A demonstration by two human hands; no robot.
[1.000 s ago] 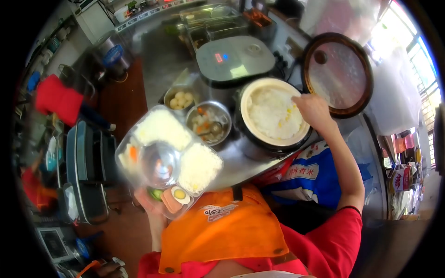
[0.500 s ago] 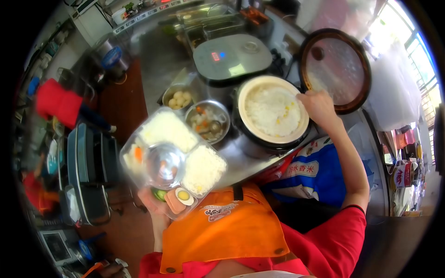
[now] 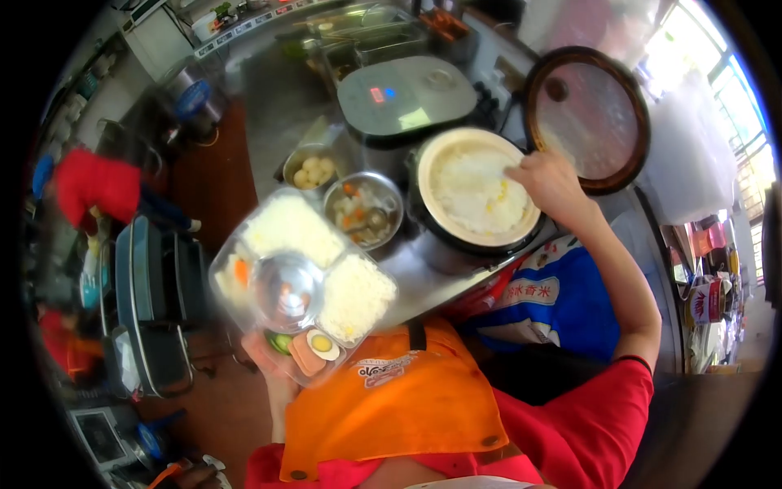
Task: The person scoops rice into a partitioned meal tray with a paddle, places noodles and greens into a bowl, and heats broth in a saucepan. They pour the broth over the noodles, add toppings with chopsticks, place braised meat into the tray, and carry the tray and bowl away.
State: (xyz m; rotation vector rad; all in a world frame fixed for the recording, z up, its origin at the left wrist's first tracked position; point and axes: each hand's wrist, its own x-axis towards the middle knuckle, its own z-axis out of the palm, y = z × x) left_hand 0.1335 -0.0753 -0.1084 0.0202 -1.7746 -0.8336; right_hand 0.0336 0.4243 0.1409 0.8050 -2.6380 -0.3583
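My left hand (image 3: pixel 273 359) grips the lower edge of a clear plastic meal box (image 3: pixel 314 265). White rice (image 3: pixel 358 297) lies in two of its compartments. A halved egg (image 3: pixel 323 345), pink slices of luncheon meat (image 3: pixel 307 355) and green cucumber slices sit in the compartment near my fingers. A round clear bowl (image 3: pixel 287 289) occupies the middle. Over the right rim of the rice pot (image 3: pixel 424 183), my right hand (image 3: pixel 550 186) is closed; whatever its fingers hold is hidden. White rice with yellow bits (image 3: pixel 476 196) fills the pot.
A steel bowl of vegetables (image 3: pixel 364 210) and a container of round pale balls (image 3: pixel 313 173) stand left of the pot. Behind are a closed cooker (image 3: pixel 407 94) and a round brown-rimmed lid (image 3: pixel 586 118). A blue rice bag (image 3: pixel 562 301) lies below; another person (image 3: pixel 98 187) bends at left.
My right hand has shifted slightly left and inward over the rice. The meal box stays nearly still in my left hand. At left, the other person has bent further down.
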